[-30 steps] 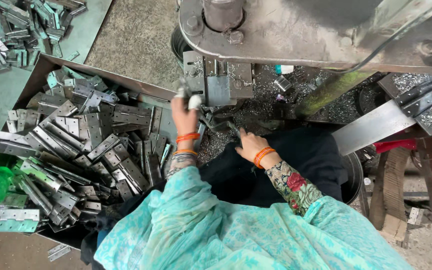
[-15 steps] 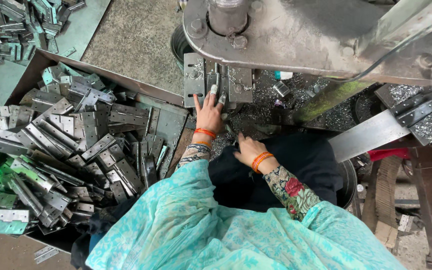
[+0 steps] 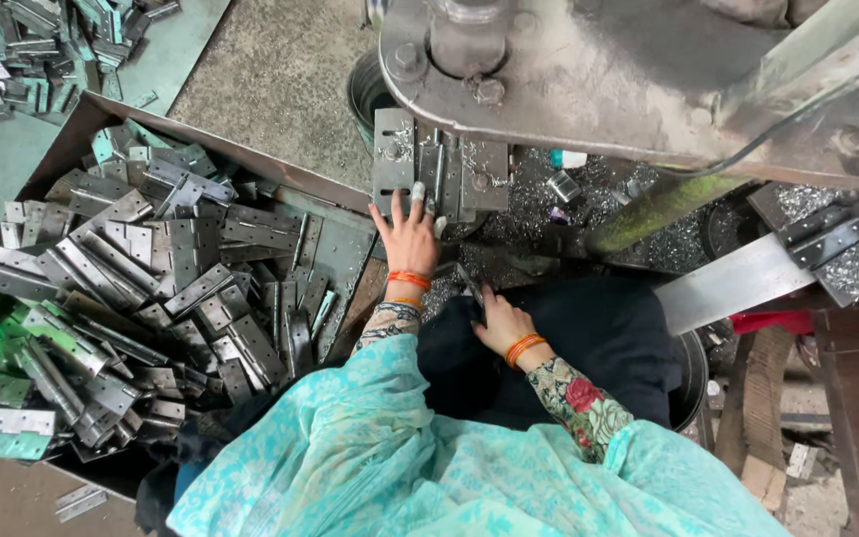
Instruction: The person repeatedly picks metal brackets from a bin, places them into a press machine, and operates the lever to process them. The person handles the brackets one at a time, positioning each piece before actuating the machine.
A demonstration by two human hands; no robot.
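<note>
Head view: left hand [image 3: 408, 234], fingers spread, touches the press die [image 3: 436, 174].

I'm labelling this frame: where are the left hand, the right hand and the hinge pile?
left hand [image 3: 408, 237], head view, back of hand
right hand [image 3: 502, 325], head view, back of hand
hinge pile [image 3: 151, 288], head view, middle of heap

You look down on a rough grey concrete floor [image 3: 270, 70], evenly lit by flat daylight. Left of the floor patch lies a green sheet [image 3: 2, 169] scattered with loose metal pieces. Right of it, a heavy grey machine frame [image 3: 628, 80] fills the top of your view. Below the frame, metal shavings [image 3: 668, 239] litter the ground, and wooden blocks [image 3: 763, 398] sit further down toward the right corner.
</note>
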